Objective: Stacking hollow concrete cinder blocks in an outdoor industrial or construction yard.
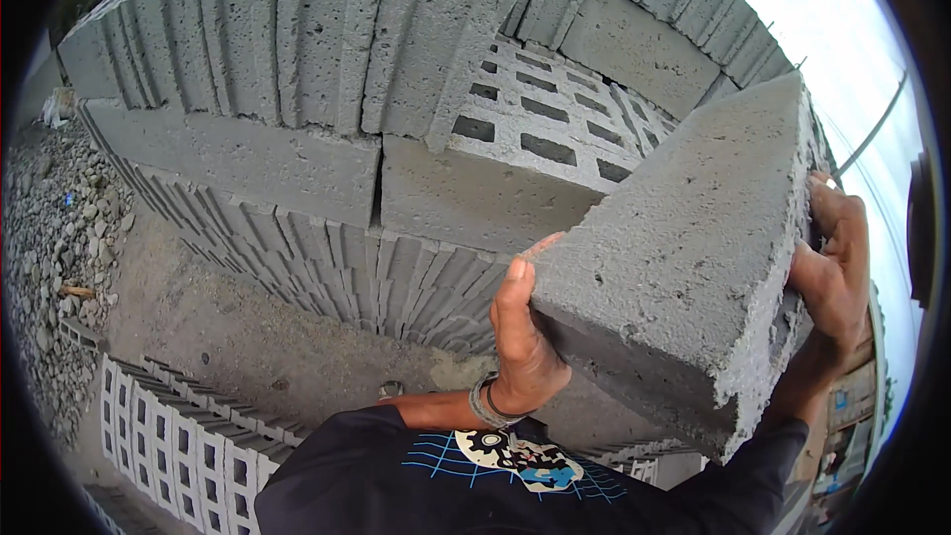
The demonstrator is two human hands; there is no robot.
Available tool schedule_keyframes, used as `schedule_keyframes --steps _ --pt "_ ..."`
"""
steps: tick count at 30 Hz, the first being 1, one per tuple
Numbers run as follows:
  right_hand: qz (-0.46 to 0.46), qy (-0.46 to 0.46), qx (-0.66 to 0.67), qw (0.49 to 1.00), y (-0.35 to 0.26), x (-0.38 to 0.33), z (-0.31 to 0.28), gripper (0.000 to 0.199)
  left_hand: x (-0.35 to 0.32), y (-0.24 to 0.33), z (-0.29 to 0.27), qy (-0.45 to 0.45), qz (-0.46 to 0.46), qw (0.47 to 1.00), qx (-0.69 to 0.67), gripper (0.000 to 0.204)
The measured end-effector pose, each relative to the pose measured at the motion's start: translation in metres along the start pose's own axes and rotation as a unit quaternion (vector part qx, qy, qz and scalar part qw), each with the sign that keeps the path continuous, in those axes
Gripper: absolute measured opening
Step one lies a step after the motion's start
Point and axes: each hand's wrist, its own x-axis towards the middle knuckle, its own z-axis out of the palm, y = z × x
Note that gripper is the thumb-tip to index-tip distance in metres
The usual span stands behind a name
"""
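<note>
A grey concrete hollow block (684, 238) is held up tilted in front of my chest, between both hands. My left hand (523, 352) grips its left end, thumb on the near side and fingertips showing over the upper edge. On the other side my right hand (837, 263) clasps the rough right face, its fingers partly hidden at the block's edge. Just beyond the held block is a tall stack of like blocks (485, 193), with a row of open-celled blocks (550, 114) facing up on its top.
Upright blocks (297, 35) stand along the stack's left top, and more rise behind (634, 35). Another row of hollow blocks (178, 446) sits low at the left, near gravel (64, 228). Bare dirt ground (238, 327) runs between the rows.
</note>
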Motion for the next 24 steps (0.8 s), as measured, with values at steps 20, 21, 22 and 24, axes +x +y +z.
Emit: schedule_keyframes --steps 20,21,22,24 --pt "-0.261 -0.318 0.085 0.908 -0.011 0.23 0.179 0.021 0.06 0.027 -0.003 0.129 0.229 0.964 0.032 0.076" --pt "-0.269 -0.32 0.073 0.906 -0.007 0.229 0.186 0.022 0.053 0.035 -0.01 0.057 0.195 0.975 0.091 0.085" --pt "-0.279 -0.315 0.06 0.905 -0.004 0.233 0.191 0.024 0.044 0.04 -0.023 0.058 0.19 0.975 0.098 0.085" --pt "-0.286 -0.308 0.067 0.905 -0.001 0.245 0.201 0.026 0.031 0.047 -0.054 0.171 0.311 0.849 0.391 0.098"
